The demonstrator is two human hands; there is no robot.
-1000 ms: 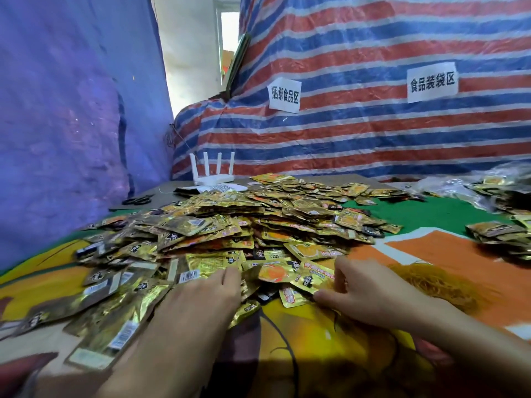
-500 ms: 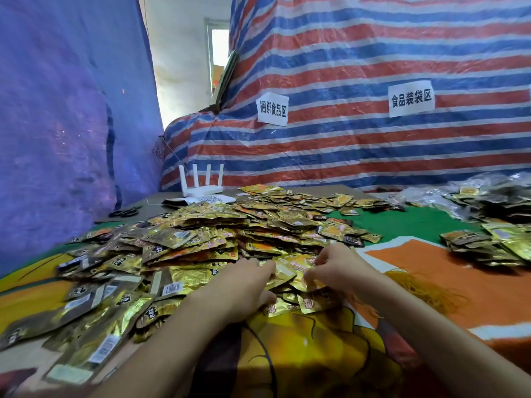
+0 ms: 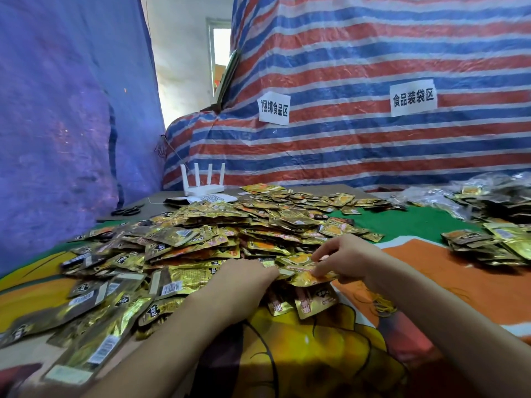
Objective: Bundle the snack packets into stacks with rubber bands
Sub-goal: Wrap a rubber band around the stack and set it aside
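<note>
A wide heap of gold and orange snack packets (image 3: 207,239) covers the middle and left of the table. My left hand (image 3: 247,275) lies knuckles-up at the heap's near edge and holds the left end of a few gathered packets (image 3: 304,275). My right hand (image 3: 342,255) pinches the same packets from the right with thumb and fingers. A tangle of yellow rubber bands (image 3: 379,301) lies on the cloth under my right forearm, partly hidden by it.
The table carries a colourful cartoon cloth (image 3: 316,354). A second pile of packets (image 3: 494,242) sits at the right, with clear bags (image 3: 431,196) behind it. A white router (image 3: 202,188) and black scissors (image 3: 128,210) stand at the back left. Striped tarp walls close the back.
Both hands have moved farther from me into the heap's near edge. The left went from lying flat to holding packets; the right now pinches the gathered ones. The camera tilted up.
</note>
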